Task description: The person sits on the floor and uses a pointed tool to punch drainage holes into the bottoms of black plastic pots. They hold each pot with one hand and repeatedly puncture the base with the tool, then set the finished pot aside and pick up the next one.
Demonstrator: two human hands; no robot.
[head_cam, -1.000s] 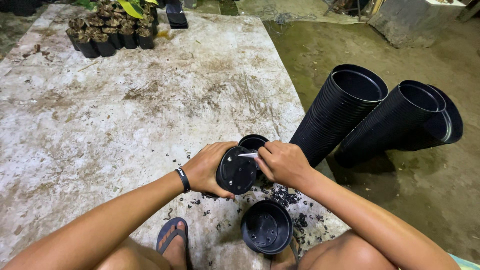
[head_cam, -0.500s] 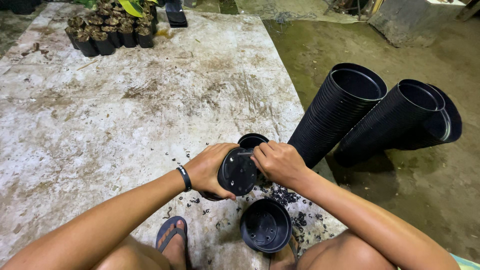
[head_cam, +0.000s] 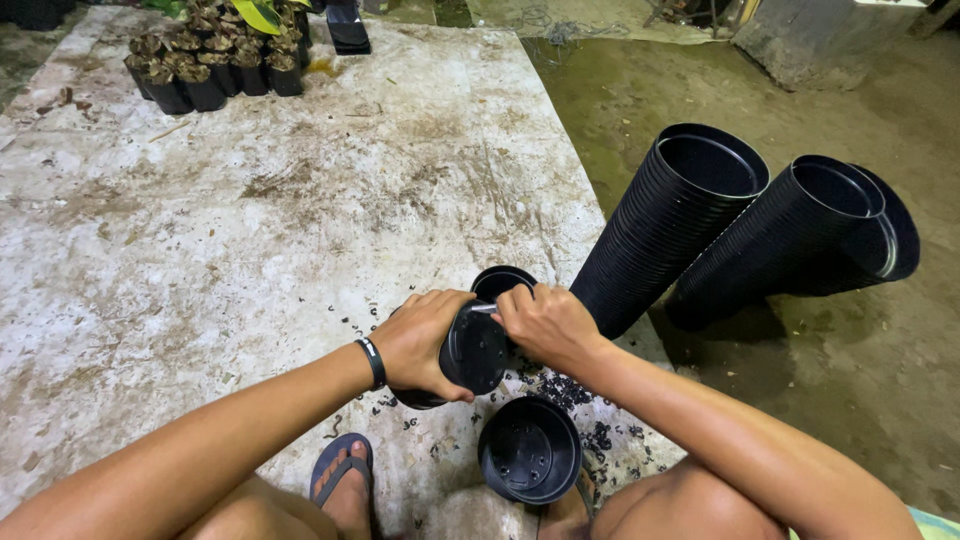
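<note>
Black plastic pot (head_cam: 472, 350) is lying sideways in the left hand (head_cam: 425, 340), which is gripping its wall, while the right hand (head_cam: 545, 322) is pinching a small tool against its base.

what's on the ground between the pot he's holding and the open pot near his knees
In the head view, small black plastic scraps are scattered on the stained sheet between the held pot and the open pot.
</note>
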